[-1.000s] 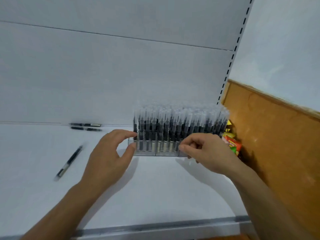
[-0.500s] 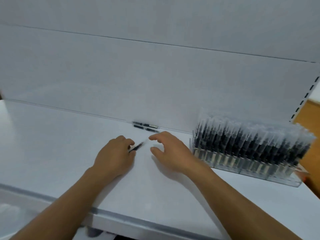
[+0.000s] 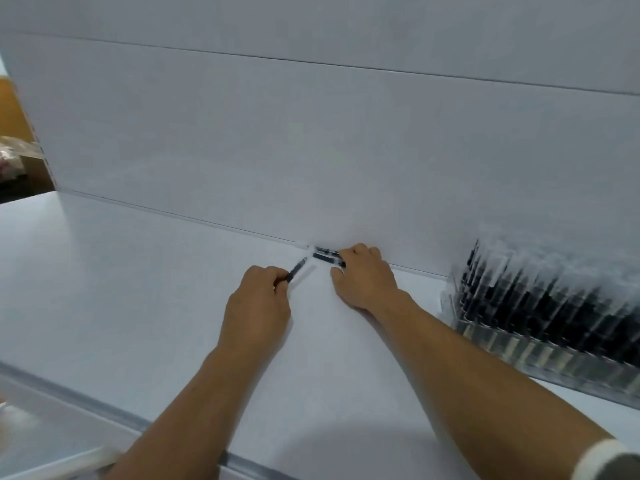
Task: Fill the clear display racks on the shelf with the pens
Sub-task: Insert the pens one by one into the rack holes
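Collecting the last loose pens off the shelf (image 3: 138, 306)

Our left hand (image 3: 256, 306) is clenched on one pen (image 3: 297, 270); right hand (image 3: 363, 278) fingers curl onto two pens (image 3: 327, 256) by the back panel, grip unclear. Light, stiff, slick barrels that probably roll, so we pinch mid-barrel. Display rack (image 3: 554, 327) sits right, nearly full.

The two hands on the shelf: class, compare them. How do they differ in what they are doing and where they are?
The left hand is closed around one pen, lifted at an angle; the right hand lies flatter, fingers reaching two pens lying by the back panel. The left hand sits nearer the shelf's front; the right is further back, closer to the filled rack. Both are bare and over the white shelf.
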Tool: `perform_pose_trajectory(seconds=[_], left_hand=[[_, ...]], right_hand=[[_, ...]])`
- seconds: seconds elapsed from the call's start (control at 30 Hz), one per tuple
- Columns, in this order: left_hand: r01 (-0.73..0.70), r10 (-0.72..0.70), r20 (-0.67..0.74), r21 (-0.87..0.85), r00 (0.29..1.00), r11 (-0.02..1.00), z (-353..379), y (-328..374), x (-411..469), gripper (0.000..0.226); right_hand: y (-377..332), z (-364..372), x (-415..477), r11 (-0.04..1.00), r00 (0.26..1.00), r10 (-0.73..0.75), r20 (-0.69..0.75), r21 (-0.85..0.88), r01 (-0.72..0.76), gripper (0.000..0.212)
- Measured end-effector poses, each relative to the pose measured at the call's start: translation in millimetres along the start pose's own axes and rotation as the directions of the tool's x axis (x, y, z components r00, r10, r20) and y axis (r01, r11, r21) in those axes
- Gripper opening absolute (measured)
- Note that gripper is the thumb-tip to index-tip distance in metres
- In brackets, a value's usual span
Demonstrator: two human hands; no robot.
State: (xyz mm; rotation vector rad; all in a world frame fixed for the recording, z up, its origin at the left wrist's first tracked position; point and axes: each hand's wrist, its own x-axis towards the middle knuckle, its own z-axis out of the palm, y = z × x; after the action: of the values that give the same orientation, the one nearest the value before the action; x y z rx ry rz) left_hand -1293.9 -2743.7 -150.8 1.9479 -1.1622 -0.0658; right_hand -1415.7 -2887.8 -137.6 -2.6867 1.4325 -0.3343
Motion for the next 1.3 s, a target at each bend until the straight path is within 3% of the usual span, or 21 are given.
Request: perform_pose_trajectory(seconds=[0.2, 0.4, 0.47, 0.53, 0.6, 0.7, 0.77, 0.87, 1.1, 1.23, 1.3], left_hand=[[0.057, -0.055, 0.013, -0.144, 0.998, 0.988, 2, -1, 3, 0.019], [0.099, -0.100, 0.009, -0.260, 0.995, 0.961, 0, 2, 3, 0.024], [0.121, -0.123, 0.013, -0.312, 0.992, 0.942, -4, 5, 2, 0.021], [0.133, -0.133, 0.024, -0.370, 0.991, 0.919, -7, 7, -1, 0.015], [0.127, -0.121, 0.040, -0.414, 0.992, 0.901, -10, 12, -5, 0.008], [0.090, -0.052, 0.090, -0.497, 0.995, 0.863, -10, 30, -14, 0.007], [0.084, 0.012, 0.163, -0.572, 0.987, 0.816, -4, 52, -23, 0.008], [0.086, 0.121, 0.252, -0.680, 0.960, 0.728, 13, 88, -42, 0.010], [0.109, 0.277, 0.322, -0.806, 0.905, 0.583, 55, 152, -84, 0.010], [0.133, 0.290, 0.354, -0.807, 0.889, 0.576, 74, 173, -96, 0.011], [0.143, 0.301, 0.375, -0.800, 0.877, 0.583, 83, 180, -100, 0.012]], right_hand=[[-2, -1, 4, 0.999, 1.000, -0.001, -0.013, -0.047, 0.000, 0.035], [-14, -16, -22, 0.988, 0.997, -0.075, -0.018, -0.133, 0.072, 0.012], [-14, -23, -38, 0.998, 0.998, -0.054, -0.014, -0.038, 0.053, 0.015], [-11, -30, -58, 0.979, 1.000, -0.007, -0.002, 0.206, 0.007, 0.019], [-7, -35, -83, 0.893, 0.999, 0.039, 0.001, 0.449, -0.035, 0.018], [3, -47, -118, 0.592, 0.992, 0.128, 0.017, 0.801, -0.090, 0.016], [12, -59, -136, 0.454, 0.987, 0.158, 0.011, 0.887, -0.082, 0.013], [29, -78, -160, 0.368, 0.984, 0.177, -0.023, 0.929, -0.044, 0.013], [83, -95, -214, 0.445, 0.972, 0.200, -0.123, 0.895, 0.022, 0.012], [125, -102, -244, 0.468, 0.937, 0.323, -0.131, 0.883, -0.038, 0.040], [143, -105, -259, 0.501, 0.919, 0.369, -0.140, 0.862, -0.070, 0.039]])
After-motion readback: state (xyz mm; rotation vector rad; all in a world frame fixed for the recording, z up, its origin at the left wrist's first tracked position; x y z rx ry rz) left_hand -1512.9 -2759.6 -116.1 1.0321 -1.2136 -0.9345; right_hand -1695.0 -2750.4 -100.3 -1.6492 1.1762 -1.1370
